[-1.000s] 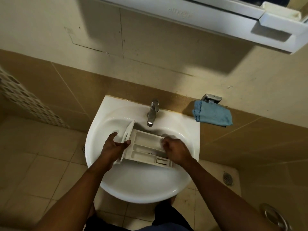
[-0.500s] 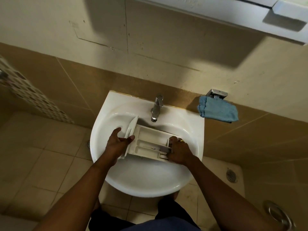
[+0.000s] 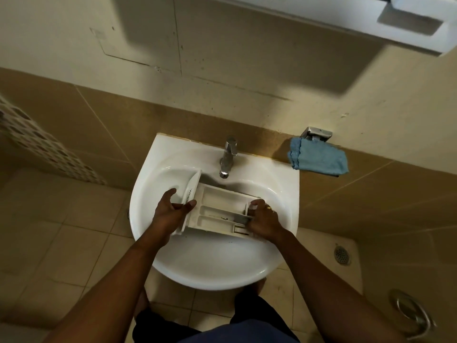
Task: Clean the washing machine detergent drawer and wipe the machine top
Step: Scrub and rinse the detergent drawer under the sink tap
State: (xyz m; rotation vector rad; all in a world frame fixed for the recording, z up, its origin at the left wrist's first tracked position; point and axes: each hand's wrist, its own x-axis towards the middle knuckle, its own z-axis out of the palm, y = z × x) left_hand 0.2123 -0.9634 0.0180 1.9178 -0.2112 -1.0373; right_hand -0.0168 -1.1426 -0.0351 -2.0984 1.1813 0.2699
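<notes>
You had the detergent drawer [image 3: 217, 209] lying across the basin of the white sink [image 3: 148, 184], just near of the tap [image 3: 228, 154], compartments facing up. Your left hand [image 3: 170, 211] clamped the front panel [image 3: 191, 191] at the left end, thumb on one face, fingers on the other. Your right hand [image 3: 263, 220] was curled round the right end, fingertips hooked over its wall. It looked like light, stiff moulded plastic, thin-walled and probably slick once wet, so the two ends were the sound places to hold; the inner dividers seemed weaker. Dark specks [image 3: 223, 218] sat in a near compartment. A blue cloth [image 3: 319, 158] hung on the wall, far right.
</notes>
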